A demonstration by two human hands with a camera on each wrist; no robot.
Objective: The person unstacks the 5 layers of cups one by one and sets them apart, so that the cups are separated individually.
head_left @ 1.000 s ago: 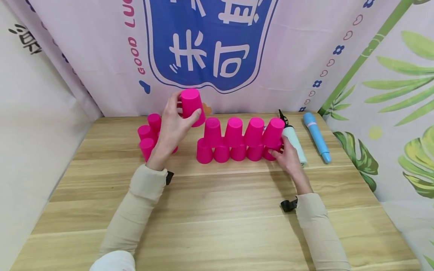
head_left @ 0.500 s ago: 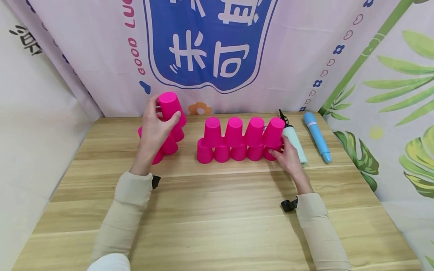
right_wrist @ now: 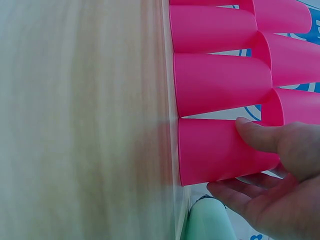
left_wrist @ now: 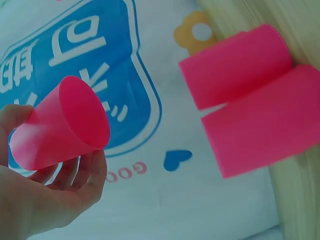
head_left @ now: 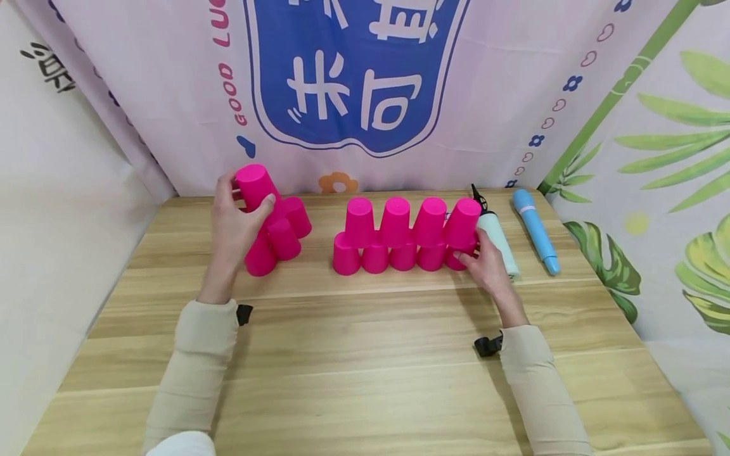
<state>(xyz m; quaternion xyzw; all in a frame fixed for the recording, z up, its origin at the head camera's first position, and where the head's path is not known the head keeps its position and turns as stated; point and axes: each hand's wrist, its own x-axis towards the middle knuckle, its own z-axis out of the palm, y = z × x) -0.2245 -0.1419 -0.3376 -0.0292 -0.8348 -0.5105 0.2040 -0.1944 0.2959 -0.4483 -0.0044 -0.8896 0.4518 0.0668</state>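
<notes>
Toppling risk at both hands

The left hand (head_left: 230, 231) curls round a raised cup (left_wrist: 42, 127); careless lowering could topple the standing cups (head_left: 284, 240) to its right. The right hand (head_left: 487, 265) pinches the end cup (right_wrist: 212, 155); a jerk could drop the upper row (head_left: 396, 223) above it.

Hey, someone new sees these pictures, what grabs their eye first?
Probably the two-tier row of pink cups, four atop five, toward the back of the table, its lower right cup gripped by the right hand. Next, the raised pink cup in the left hand, farther left. Behind them, a blue emblem on the backdrop.
</notes>
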